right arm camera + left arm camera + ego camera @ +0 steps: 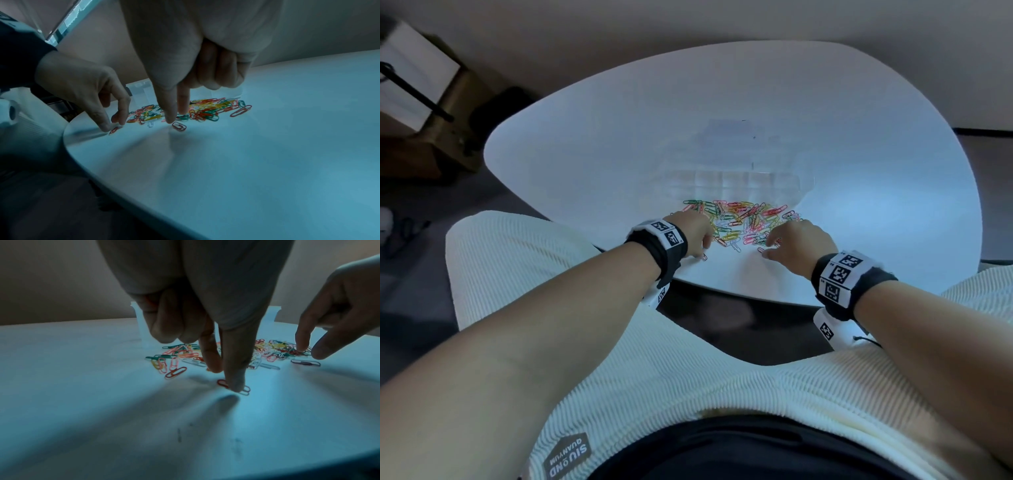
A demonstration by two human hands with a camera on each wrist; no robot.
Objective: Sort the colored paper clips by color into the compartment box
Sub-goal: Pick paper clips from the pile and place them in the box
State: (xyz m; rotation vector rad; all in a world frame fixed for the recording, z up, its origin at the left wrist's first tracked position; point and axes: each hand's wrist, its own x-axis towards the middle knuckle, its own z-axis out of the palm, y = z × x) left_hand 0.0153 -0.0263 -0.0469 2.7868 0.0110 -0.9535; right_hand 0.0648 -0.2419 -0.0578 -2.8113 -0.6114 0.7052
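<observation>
Pressing a red clip [223,383] flat to the worktop [602,144] with the left grip's [693,228] thumb, index straight beside it, other fingers curled, grasping nothing. Right grip [796,240]: thumb and index straight, tips down at the pile [743,219] edge beside a dark clip [179,126], nothing grasped. Clear box [736,180] just behind pile. Shorts label [567,459]: "SIU OND QUANYUM".
</observation>
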